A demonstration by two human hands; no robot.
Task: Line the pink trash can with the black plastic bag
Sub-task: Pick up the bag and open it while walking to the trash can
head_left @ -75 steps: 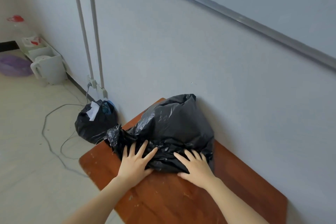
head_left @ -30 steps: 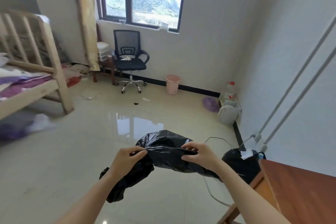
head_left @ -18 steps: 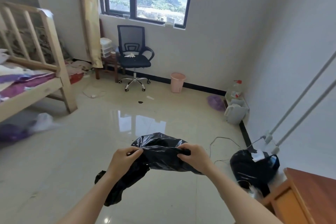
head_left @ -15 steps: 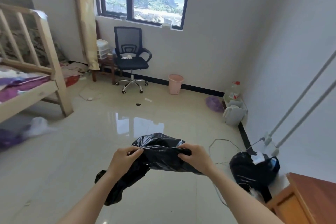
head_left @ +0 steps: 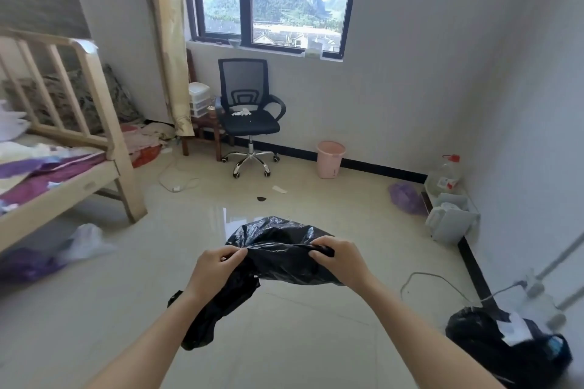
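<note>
The black plastic bag (head_left: 278,256) hangs crumpled in front of me, held up by both hands. My left hand (head_left: 216,271) pinches its top edge on the left, and a long part of the bag droops below that hand. My right hand (head_left: 339,260) grips the same edge on the right. The pink trash can (head_left: 330,159) stands upright and uncovered on the floor against the far wall under the window, well beyond my hands.
A black office chair (head_left: 249,114) stands left of the can. A wooden bed frame (head_left: 63,136) fills the left side. A full black rubbish bag (head_left: 505,347) and a cable (head_left: 442,281) lie at lower right. White jugs (head_left: 450,221) and a purple bag (head_left: 406,199) sit along the right wall.
The bag came off the wooden table and I turned into the room. Over the last second the view has closed in on the pink can; both hands keep their grip.
</note>
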